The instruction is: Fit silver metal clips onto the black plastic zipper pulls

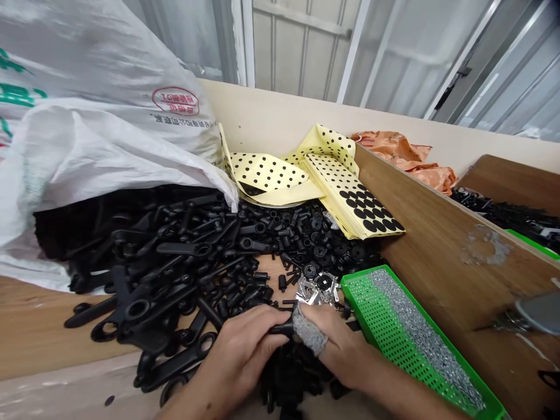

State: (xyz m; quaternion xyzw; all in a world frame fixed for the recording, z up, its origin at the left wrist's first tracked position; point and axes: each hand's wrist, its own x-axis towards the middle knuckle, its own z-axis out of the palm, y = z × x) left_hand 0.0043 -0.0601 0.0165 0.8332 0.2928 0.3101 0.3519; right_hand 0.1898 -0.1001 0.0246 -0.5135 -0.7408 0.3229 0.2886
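Note:
My left hand (236,356) and my right hand (336,344) meet low in the middle of the view, both gripping a black plastic part (282,329). A grey knitted cover (308,329) wraps part of my right hand and presses on that part. Just above my right hand lies a crumpled silver foil piece (317,290). Behind and left of my hands spreads a large heap of black plastic handles and round parts (184,251). A green perforated tray (402,338) holding small silver screws sits right beside my right hand.
A white woven sack (105,134) spills over the heap's left side. Yellow backing sheets with black adhesive dots (350,198) lie behind it. A wooden board (437,233) runs along the right, with a grey metal object (540,312) on it. Orange cloth (402,157) lies beyond.

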